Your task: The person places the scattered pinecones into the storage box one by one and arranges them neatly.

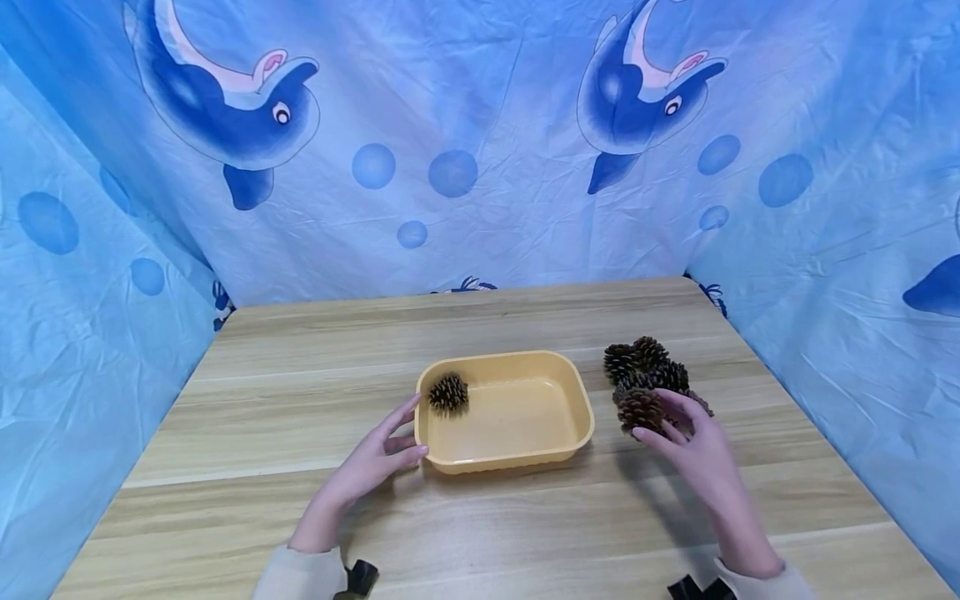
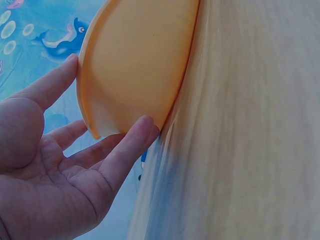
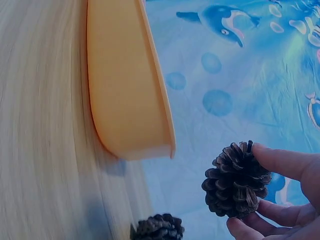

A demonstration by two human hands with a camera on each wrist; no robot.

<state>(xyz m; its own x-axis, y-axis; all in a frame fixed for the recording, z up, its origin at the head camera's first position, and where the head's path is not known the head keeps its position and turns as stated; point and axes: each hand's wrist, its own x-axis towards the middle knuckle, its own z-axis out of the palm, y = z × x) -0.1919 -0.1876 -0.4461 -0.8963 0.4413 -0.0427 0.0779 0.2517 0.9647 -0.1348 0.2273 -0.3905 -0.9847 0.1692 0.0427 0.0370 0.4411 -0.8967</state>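
A brown pine cone [image 3: 237,181] is pinched between the thumb and fingers of my right hand [image 1: 699,454], raised above the table in the right wrist view. Just beyond it, several more pine cones [image 1: 647,357] lie in a cluster on the right side of the table. My left hand [image 1: 375,457] touches the left end of a yellow-orange plastic tub [image 2: 135,65], its fingers fairly straight along the rim and wall. Inside that tub, near its left end, sits a single pine cone [image 1: 448,393].
The wood-grain table [image 1: 315,350] carries the tub near its middle. Blue cloth [image 1: 495,225] printed with dolphins and bubbles hangs behind the table and along both sides. In the right wrist view, another pine cone [image 3: 157,227] shows at the bottom edge.
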